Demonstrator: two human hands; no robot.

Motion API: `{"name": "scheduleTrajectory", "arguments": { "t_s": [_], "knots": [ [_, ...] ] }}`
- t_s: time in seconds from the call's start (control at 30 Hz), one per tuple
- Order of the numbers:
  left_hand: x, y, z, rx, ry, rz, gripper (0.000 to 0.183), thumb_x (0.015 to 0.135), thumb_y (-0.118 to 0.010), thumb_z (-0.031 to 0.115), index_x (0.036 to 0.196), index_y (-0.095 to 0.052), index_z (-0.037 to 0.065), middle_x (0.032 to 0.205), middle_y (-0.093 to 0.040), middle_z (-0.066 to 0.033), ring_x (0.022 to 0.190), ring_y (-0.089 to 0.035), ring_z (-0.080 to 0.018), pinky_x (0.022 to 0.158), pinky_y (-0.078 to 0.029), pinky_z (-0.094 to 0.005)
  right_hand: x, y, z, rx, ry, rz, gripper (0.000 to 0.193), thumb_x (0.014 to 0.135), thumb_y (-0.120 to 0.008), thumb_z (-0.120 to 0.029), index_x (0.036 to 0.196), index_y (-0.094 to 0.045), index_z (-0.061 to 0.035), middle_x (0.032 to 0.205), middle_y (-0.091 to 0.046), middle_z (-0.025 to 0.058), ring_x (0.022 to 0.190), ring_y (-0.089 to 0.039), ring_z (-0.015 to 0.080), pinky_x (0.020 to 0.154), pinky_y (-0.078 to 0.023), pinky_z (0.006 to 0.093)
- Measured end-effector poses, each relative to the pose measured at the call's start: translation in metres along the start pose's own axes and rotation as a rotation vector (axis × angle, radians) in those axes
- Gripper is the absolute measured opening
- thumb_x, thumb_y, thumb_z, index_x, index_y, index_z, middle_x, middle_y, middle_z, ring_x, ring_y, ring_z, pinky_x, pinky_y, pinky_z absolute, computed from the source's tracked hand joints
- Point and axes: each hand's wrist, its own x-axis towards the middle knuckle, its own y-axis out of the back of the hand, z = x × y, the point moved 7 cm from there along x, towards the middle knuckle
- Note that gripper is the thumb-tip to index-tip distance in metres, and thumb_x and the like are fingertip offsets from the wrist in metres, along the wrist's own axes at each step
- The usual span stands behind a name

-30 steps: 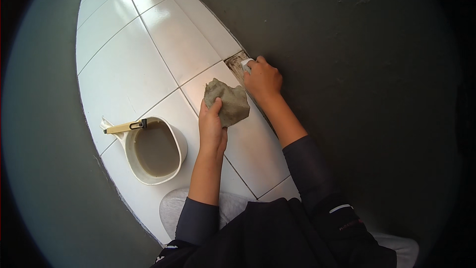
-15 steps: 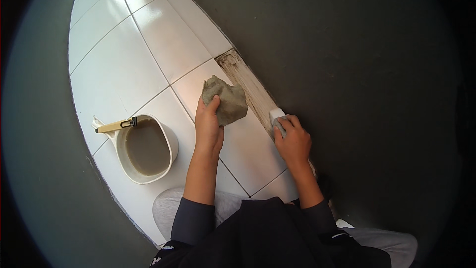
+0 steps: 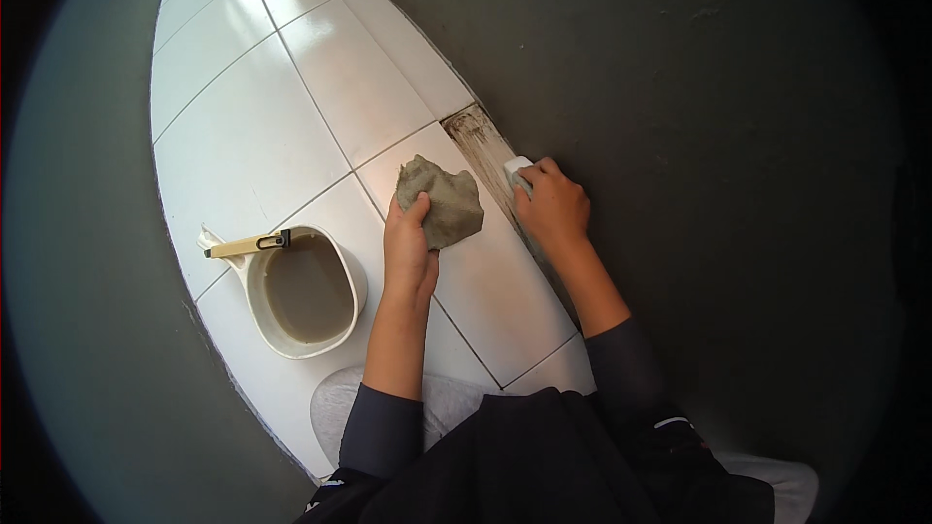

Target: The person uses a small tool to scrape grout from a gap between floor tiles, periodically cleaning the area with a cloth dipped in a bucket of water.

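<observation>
Well, left hand [image 3: 412, 231]: I see its grip closed on a grey-green cloth [image 3: 449, 209], above the tiles [image 3: 500, 291].
Right hand [image 3: 555, 204]: grip curled round a white block [image 3: 517, 166], on the edge strip [image 3: 478, 143].
Edge strip: pale by the block, dark-smeared at the far end; I judge it partly worked, smears left.
Pot [image 3: 355, 277]: murky liquid [image 3: 309, 291], cutter [image 3: 245, 246] across the handle.

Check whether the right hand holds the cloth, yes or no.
No, the left hand holds the cloth, while the right hand grips a small white object.
</observation>
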Motion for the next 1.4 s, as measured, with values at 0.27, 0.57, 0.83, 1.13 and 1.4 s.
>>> {"name": "scheduleTrajectory", "arguments": {
  "t_s": [0.27, 0.57, 0.83, 1.13, 1.4],
  "knots": [
    [-0.007, -0.013, -0.002, -0.007, -0.007, -0.034, 0.040, 0.093, -0.044, 0.012, 0.132, -0.039, 0.003, 0.125, -0.050, -0.0105, 0.114, -0.051, -0.0226, 0.097, -0.042, -0.0363, -0.141, 0.034, 0.081, -0.028, -0.068, 0.095, 0.024, 0.077, -0.065, -0.020, 0.100, -0.069, -0.0112, 0.112, -0.060, 0.0081, 0.083, -0.065, 0.0307, 0.074, -0.053, 0.0393],
    [-0.005, -0.014, -0.002, -0.039, -0.025, -0.030, 0.041, 0.093, -0.045, 0.012, 0.132, -0.037, 0.002, 0.125, -0.049, -0.0115, 0.115, -0.049, -0.0223, 0.097, -0.041, -0.0357, 0.031, -0.009, -0.018, 0.016, 0.161, 0.170, 0.017, 0.076, -0.062, -0.020, 0.088, -0.069, -0.0100, 0.100, -0.061, 0.0040, 0.079, -0.064, 0.0303, 0.069, -0.052, 0.0419],
    [-0.002, -0.010, -0.002, -0.037, 0.000, -0.013, 0.039, 0.093, -0.044, 0.012, 0.131, -0.039, 0.002, 0.125, -0.050, -0.0110, 0.115, -0.050, -0.0230, 0.098, -0.042, -0.0369, 0.069, -0.015, -0.032, 0.057, 0.165, 0.097, 0.019, 0.076, -0.063, -0.020, 0.092, -0.068, -0.0112, 0.104, -0.060, 0.0037, 0.084, -0.064, 0.0314, 0.073, -0.052, 0.0426],
    [-0.004, -0.010, 0.001, -0.038, -0.032, 0.008, 0.039, 0.094, -0.044, 0.013, 0.131, -0.039, 0.002, 0.126, -0.049, -0.0112, 0.115, -0.050, -0.0228, 0.098, -0.042, -0.0369, -0.122, 0.019, 0.063, 0.031, 0.135, 0.064, 0.027, 0.073, -0.070, -0.019, 0.098, -0.068, -0.0120, 0.113, -0.061, 0.0027, 0.083, -0.065, 0.0271, 0.074, -0.053, 0.0359],
    [-0.004, -0.010, -0.002, -0.071, -0.024, -0.005, 0.040, 0.093, -0.044, 0.012, 0.131, -0.038, 0.002, 0.125, -0.049, -0.0116, 0.115, -0.049, -0.0225, 0.098, -0.040, -0.0357, -0.032, -0.003, 0.006, 0.042, 0.194, 0.194, 0.021, 0.072, -0.069, -0.019, 0.091, -0.069, -0.0129, 0.105, -0.063, 0.0007, 0.078, -0.064, 0.0277, 0.068, -0.053, 0.0376]
  ]
}}
